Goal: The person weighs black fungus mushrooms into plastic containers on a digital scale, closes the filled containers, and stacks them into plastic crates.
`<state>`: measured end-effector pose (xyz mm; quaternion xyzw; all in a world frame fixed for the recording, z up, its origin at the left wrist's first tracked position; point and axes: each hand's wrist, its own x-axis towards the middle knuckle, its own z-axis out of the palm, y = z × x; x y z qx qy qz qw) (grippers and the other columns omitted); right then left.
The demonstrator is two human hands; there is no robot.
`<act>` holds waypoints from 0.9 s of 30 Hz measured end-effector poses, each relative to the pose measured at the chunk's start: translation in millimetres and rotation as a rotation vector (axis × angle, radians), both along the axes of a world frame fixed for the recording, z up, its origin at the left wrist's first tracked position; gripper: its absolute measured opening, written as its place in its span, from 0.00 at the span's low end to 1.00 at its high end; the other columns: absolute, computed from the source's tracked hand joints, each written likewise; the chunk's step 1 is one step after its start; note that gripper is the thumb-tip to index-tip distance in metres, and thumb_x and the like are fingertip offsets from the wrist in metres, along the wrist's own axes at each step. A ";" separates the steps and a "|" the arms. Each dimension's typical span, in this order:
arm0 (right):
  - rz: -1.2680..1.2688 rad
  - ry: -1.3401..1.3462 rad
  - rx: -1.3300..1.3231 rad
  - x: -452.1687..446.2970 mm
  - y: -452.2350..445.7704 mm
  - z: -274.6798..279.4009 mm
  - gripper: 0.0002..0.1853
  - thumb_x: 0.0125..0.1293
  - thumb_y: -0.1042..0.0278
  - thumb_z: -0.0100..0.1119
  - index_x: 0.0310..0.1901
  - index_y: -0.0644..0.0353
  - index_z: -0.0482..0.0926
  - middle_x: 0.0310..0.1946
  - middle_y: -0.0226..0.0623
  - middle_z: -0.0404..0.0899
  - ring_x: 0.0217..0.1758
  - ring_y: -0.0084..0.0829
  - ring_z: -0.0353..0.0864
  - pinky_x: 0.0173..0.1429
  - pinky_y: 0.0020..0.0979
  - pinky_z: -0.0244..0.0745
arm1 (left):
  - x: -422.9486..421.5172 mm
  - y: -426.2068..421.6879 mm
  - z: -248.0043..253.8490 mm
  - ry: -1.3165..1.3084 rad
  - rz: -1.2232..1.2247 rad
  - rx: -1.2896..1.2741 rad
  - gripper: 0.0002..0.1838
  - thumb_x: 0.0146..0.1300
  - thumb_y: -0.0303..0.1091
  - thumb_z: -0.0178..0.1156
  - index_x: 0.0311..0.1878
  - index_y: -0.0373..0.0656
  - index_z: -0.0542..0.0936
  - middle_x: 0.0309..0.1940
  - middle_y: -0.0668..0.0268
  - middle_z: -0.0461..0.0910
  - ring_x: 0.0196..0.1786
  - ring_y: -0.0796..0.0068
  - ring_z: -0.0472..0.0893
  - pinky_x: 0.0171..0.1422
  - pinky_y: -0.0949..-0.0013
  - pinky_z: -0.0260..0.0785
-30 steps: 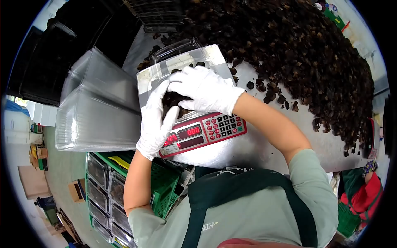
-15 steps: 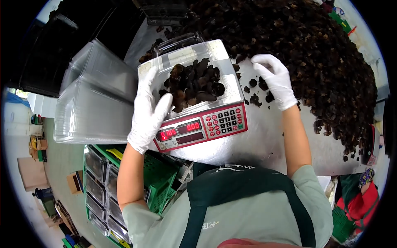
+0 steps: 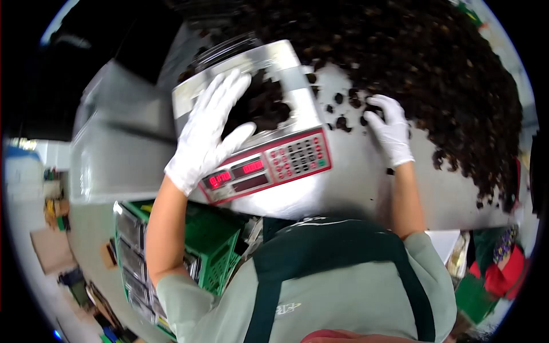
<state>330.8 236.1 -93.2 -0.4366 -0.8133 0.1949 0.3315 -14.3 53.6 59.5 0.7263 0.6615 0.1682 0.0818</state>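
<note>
My left hand [image 3: 209,134], in a white glove, reaches over the left side of a clear plastic box [image 3: 274,134] with its fingers stretched out. Dark, curled pieces that look like wood ear mushroom [image 3: 263,106] fill the box, partly hidden by that hand. The box rests on a scale [image 3: 306,108] with a red-framed panel and lit digits. To the right of the scale, my gloved right hand [image 3: 392,131] is low over the metal table, thumb and fingers bent but apart, beside a few loose mushroom pieces [image 3: 343,123]. Motion blurs the view.
A large heap of mushroom pieces [image 3: 452,97] covers the back and right of the table [image 3: 354,183]. Stacked clear boxes [image 3: 123,157] stand left of the scale. Below left is a green crate [image 3: 220,257] beside packed clear boxes [image 3: 134,260]. Another person's red sleeve [image 3: 506,271] shows at right.
My left hand has moved from the box's edge to over its contents, fingers spread further. My right hand has shifted down and right. The left display now seems to read lower.
</note>
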 end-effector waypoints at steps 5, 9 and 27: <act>0.130 -0.029 -0.023 -23.0 -14.1 6.8 0.21 0.59 0.62 0.69 0.55 0.54 0.83 0.60 0.40 0.79 0.66 0.43 0.75 0.71 0.40 0.72 | 8.5 14.5 -11.1 0.070 -0.194 -0.092 0.27 0.77 0.46 0.51 0.73 0.45 0.74 0.76 0.55 0.69 0.80 0.47 0.62 0.84 0.51 0.50; 0.293 -0.333 -0.186 -46.0 -22.2 3.7 0.18 0.60 0.64 0.69 0.53 0.53 0.84 0.61 0.35 0.78 0.62 0.40 0.77 0.66 0.36 0.76 | 10.8 25.2 -6.2 -0.009 -0.185 -0.049 0.25 0.66 0.30 0.60 0.68 0.43 0.77 0.67 0.56 0.77 0.70 0.49 0.72 0.79 0.54 0.58; 0.274 -0.528 -0.124 -88.4 42.7 4.2 0.08 0.63 0.68 0.64 0.43 0.55 0.85 0.45 0.47 0.83 0.50 0.50 0.84 0.55 0.45 0.81 | -12.3 -4.6 7.2 -0.479 0.236 0.421 0.36 0.66 0.27 0.62 0.77 0.40 0.65 0.76 0.56 0.65 0.77 0.60 0.65 0.84 0.58 0.51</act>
